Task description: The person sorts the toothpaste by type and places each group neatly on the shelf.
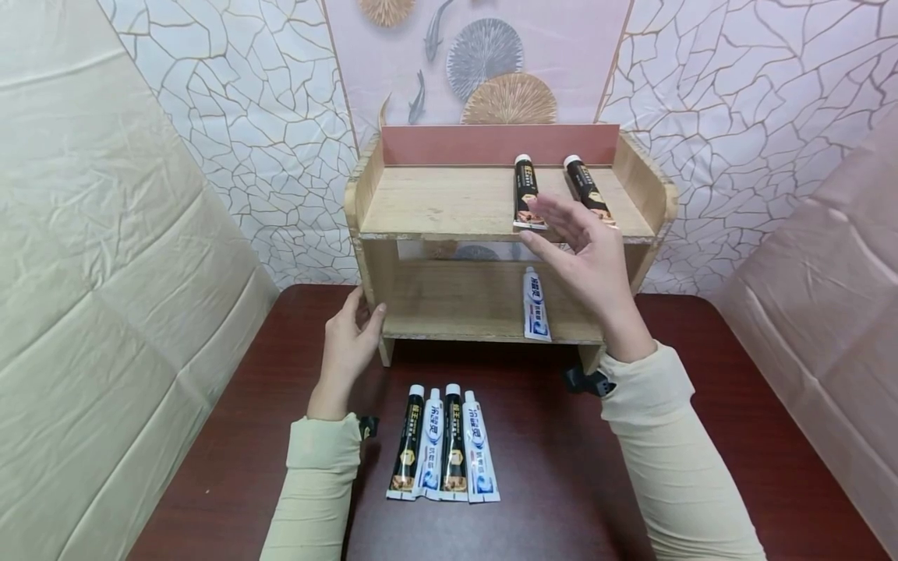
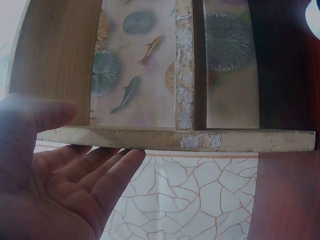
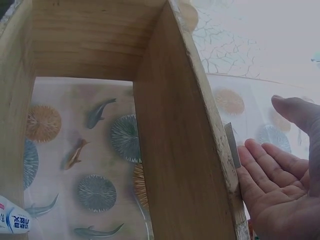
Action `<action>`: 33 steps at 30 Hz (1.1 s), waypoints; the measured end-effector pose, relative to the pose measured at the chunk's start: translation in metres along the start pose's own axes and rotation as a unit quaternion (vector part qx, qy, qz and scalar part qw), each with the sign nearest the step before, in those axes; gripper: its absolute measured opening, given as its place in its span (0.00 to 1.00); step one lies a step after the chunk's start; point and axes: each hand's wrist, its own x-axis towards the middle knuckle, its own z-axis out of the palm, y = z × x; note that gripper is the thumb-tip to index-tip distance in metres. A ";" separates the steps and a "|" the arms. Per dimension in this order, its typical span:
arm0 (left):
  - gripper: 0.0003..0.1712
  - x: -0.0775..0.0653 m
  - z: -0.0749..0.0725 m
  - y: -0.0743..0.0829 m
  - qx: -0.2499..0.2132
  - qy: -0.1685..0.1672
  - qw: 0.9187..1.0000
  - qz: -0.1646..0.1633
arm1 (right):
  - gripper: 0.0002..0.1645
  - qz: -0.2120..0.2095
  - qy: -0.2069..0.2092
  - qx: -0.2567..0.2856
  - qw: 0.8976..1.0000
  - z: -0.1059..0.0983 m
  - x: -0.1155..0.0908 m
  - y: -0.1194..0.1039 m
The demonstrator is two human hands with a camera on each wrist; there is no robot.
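Note:
In the head view, my left hand (image 1: 351, 335) holds the left side panel of a two-tier wooden shelf (image 1: 442, 202), thumb at the front, fingers along the outer face. My right hand (image 1: 589, 249) hovers at the upper board's front edge, fingers extended, nothing gripped. By its fingertips lies a black toothpaste tube (image 1: 526, 191), its crimped end (image 3: 232, 145) poking past the edge. Another black toothpaste tube (image 1: 585, 187) lies to the right, partly behind the hand. One white toothpaste tube (image 1: 536, 304) rests on the lower board.
On the dark red table (image 1: 547, 499), several tubes lie side by side before the shelf, black toothpaste tubes (image 1: 407, 444) alternating with white toothpaste tubes (image 1: 480, 448). A patterned cloth (image 1: 245, 117) hangs behind. Pale padded walls (image 1: 91, 273) flank the table.

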 end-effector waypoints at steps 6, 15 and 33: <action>0.28 0.001 0.000 -0.001 -0.006 -0.001 1.000 0.002 | 0.26 -0.010 0.004 0.010 1.000 0.002 -0.006 -0.011; 0.28 0.001 0.000 -0.002 -0.006 0.000 1.000 0.006 | 0.28 -0.019 0.009 0.018 1.000 0.000 -0.004 0.013; 0.28 0.001 0.000 0.000 -0.010 0.000 1.000 0.002 | 0.27 0.000 0.032 0.037 0.999 0.001 -0.021 0.017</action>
